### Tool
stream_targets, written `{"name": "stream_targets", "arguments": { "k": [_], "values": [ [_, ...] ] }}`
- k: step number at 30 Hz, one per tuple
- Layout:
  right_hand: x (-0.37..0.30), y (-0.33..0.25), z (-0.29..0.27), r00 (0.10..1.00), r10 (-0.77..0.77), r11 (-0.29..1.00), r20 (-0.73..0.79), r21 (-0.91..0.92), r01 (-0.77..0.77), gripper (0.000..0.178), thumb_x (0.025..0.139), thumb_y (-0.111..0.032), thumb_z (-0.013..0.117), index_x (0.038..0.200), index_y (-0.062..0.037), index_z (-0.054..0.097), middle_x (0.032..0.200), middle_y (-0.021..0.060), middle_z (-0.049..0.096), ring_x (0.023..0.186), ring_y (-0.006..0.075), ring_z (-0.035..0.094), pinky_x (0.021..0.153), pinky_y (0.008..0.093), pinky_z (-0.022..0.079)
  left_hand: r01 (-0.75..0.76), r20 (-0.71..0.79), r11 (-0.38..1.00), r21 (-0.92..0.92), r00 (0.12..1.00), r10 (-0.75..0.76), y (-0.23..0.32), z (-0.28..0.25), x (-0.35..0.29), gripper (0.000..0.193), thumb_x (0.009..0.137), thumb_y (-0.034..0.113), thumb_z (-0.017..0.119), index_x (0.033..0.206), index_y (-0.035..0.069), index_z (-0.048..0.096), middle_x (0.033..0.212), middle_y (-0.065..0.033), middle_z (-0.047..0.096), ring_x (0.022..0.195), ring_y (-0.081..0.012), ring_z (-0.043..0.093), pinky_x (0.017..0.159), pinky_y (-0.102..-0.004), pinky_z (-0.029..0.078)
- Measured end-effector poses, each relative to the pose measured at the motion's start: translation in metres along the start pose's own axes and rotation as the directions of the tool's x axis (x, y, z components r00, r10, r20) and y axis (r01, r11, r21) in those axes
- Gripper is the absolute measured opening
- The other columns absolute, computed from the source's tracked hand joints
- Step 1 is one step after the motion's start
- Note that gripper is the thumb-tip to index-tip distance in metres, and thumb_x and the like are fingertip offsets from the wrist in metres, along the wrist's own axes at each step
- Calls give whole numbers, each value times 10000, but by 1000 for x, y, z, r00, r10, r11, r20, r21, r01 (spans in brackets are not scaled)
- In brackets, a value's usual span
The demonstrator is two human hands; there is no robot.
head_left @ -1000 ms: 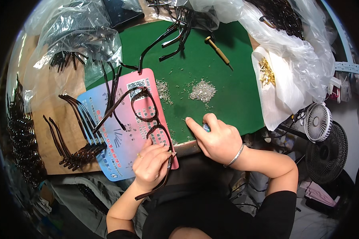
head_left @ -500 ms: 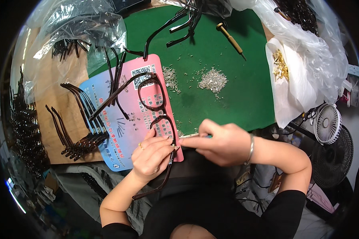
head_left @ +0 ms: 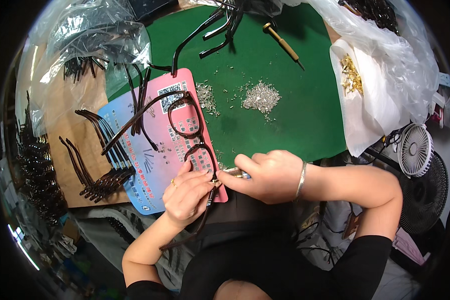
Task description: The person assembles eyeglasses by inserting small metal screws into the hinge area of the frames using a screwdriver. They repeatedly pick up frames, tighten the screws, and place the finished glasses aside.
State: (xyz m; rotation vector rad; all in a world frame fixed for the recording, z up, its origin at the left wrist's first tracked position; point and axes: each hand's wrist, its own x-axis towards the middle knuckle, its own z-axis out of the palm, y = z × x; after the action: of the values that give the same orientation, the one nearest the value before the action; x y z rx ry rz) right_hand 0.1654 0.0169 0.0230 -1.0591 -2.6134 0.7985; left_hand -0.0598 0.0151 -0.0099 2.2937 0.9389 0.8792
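closely, our left hand (head_left: 187,197) pinches the dark eyeglass frame (head_left: 201,136) near its hinge, fingertips pressed together over it. our right hand (head_left: 275,177) curls around a slim metallic tool (head_left: 241,174), mostly hidden, with its index finger reaching the frame just beside our left fingertips. the frame lies partly over a pink-and-blue sheet (head_left: 184,76), one arm slanting across it, the other hanging toward our lap. beyond, the green mat (head_left: 300,122) bears a heap of tiny silvery pieces (head_left: 262,97) and a brass-coloured screwdriver (head_left: 283,42); farther right, gold-coloured pieces (head_left: 351,75) rest on white wrapping (head_left: 357,127).
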Motion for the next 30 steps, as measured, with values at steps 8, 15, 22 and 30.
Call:
{"name": "stream_targets", "arguments": {
  "k": [8, 15, 22, 30],
  "values": [
    [8, 2, -2, 995, -9, 1000, 95, -25, 11, 430, 741, -140, 541, 1168, -104, 505, 755, 68, 470, 490, 174, 557, 387, 300, 467, -47, -51, 999, -24, 998, 46, -2, 3, -1, 135, 660, 6, 744, 743, 37, 642, 816, -77, 664, 779, -221, 657, 921, -431, 463],
    [2, 1, 1, 997, 6, 1000, 73, -24, -4, 411, 763, -157, 550, 1164, -84, 502, 812, 99, 499, 525, 222, 594, 426, 333, 497, -1, -64, 997, -72, 998, -4, 0, 8, -4, 159, 640, -2, 751, 731, 47, 631, 789, -54, 655, 767, -205, 654, 973, -463, 403],
    [-16, -3, -33, 970, 208, 976, -125, 94, -197, 416, 770, -179, 639, 1150, -68, 510, 835, 92, 481, 627, 231, 590, 520, 307, 498, 198, -94, 958, -209, 971, -221, 13, -18, 16, 180, 630, 66, 786, 758, 73, 660, 679, -22, 592, 633, -159, 566, 1062, -493, 216],
    [-17, 16, -21, 971, 233, 934, -47, 290, -210, 345, 814, -193, 608, 1117, -44, 535, 850, 109, 538, 666, 277, 589, 579, 343, 495, 153, -108, 339, -928, 761, -640, 56, -200, -33, 299, 760, 205, 622, 598, -29, 529, 520, -80, 492, 474, -120, 480, 406, -204, 372]
  ]
}}
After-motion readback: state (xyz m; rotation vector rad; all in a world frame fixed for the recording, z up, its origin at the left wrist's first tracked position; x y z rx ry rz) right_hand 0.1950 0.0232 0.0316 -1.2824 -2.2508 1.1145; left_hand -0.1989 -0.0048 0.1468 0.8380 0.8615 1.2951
